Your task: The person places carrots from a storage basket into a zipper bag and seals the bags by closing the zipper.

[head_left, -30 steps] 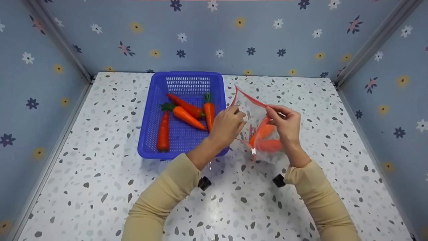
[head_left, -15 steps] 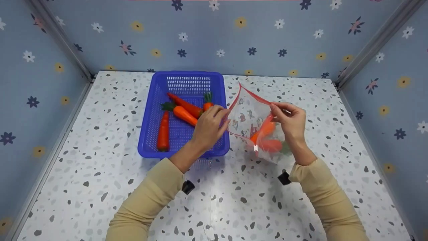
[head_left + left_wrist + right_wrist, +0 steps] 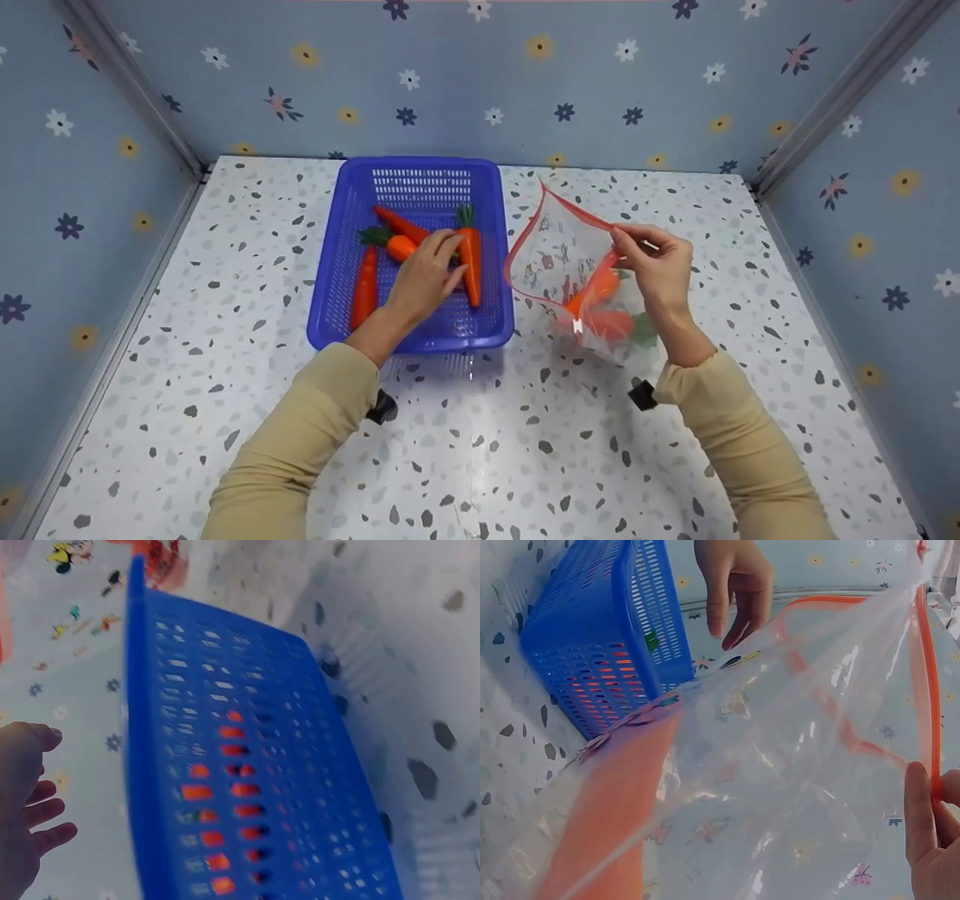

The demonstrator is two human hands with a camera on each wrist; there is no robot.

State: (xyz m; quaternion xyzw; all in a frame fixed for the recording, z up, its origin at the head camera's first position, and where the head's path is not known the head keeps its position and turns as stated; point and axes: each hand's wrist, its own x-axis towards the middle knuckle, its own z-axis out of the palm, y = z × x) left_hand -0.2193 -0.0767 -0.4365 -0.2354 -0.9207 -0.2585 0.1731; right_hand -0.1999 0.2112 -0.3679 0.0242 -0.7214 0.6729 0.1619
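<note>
My left hand (image 3: 424,277) hovers over the blue basket (image 3: 321,300), its fingers loosely bent beside a carrot with green leaves (image 3: 469,262). In the left wrist view the left hand (image 3: 30,810) shows beyond the basket's wall (image 3: 154,765), with nothing between its spread fingers. Another leafy carrot (image 3: 400,248), a deep-orange carrot (image 3: 397,220) and one lying lengthwise (image 3: 365,285) rest in the basket. At the right, my right hand (image 3: 660,270) pinches the red zip edge of a clear printed zip bag (image 3: 551,255). The bag's mouth gapes; orange carrots (image 3: 609,324) lie inside.
The basket and bag stand on a white speckled table (image 3: 525,450). Flower-patterned blue walls (image 3: 450,82) enclose the back and both sides. A white slider (image 3: 577,325) sits on the bag's zip. Small black devices (image 3: 643,394) are worn at the wrists.
My left hand has let go of the bag's edge and moved left over the basket. The bag's mouth has widened. My right hand keeps its pinch, shifted slightly right.
</note>
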